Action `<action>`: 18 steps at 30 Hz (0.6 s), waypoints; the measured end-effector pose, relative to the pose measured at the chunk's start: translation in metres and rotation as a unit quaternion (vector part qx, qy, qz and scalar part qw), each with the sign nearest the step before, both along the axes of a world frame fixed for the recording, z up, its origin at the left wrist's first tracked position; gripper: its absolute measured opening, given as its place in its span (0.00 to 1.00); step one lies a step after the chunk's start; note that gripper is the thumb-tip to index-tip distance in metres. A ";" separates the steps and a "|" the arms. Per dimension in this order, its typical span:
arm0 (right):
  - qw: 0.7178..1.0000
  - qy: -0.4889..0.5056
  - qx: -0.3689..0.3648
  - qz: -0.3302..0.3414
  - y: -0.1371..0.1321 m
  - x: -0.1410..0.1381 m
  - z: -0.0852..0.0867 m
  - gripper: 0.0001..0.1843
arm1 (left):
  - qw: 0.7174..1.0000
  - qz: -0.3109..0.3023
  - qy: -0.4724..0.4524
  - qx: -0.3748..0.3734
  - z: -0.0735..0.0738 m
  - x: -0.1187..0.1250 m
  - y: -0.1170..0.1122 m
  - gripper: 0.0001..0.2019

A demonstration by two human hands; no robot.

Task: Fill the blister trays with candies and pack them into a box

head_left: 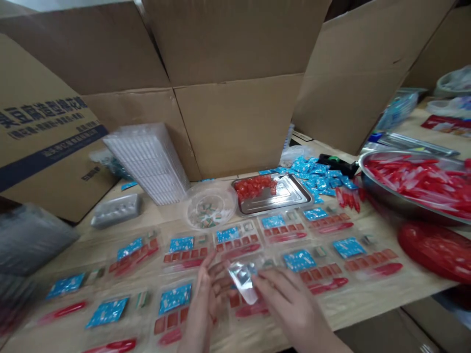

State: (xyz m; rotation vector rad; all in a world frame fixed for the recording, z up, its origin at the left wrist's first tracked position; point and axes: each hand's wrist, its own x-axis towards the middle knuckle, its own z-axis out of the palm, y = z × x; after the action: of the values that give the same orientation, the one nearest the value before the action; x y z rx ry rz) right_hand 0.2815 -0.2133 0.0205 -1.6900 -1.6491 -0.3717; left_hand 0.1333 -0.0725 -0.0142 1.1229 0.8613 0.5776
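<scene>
The right hand's (289,299) fingers pinched a small shiny silver packet (242,279) above the shallow clear plastic trays (128,326) near the front of the pale wooden bench (370,296); the left hand (208,291) was loosely curled just beside it, perhaps for support, though I could not tell whether its fingers gripped it. The trays lay spread in rows, seemingly for easy reach, with a round clear plastic tub (228,198) and a rectangular metal tray (289,189) behind, probably to contain small loose pieces.

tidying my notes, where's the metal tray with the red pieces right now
In the head view, the metal tray lies right of centre, between the round clear tub on its left and loose blue packets on its right.
</scene>
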 end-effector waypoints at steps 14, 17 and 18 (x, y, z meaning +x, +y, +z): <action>0.962 -0.008 -0.237 -0.137 0.092 0.149 -0.014 0.13 | 0.700 -0.032 0.253 0.667 -0.026 -0.010 -0.020 0.21; 0.953 -0.039 -0.259 -0.152 0.154 0.188 -0.014 0.16 | 0.688 -0.051 0.213 0.692 -0.039 0.005 -0.055 0.16; 0.950 -0.047 -0.262 -0.165 0.173 0.198 -0.015 0.17 | 0.687 -0.046 0.208 0.694 -0.042 0.011 -0.064 0.14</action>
State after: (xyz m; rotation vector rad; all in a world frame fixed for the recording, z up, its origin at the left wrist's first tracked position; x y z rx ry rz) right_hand 0.4794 -0.0407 0.0054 -2.3940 -1.6222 -0.1765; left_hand 0.1439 -0.1367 -0.0564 2.7706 0.6394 0.9343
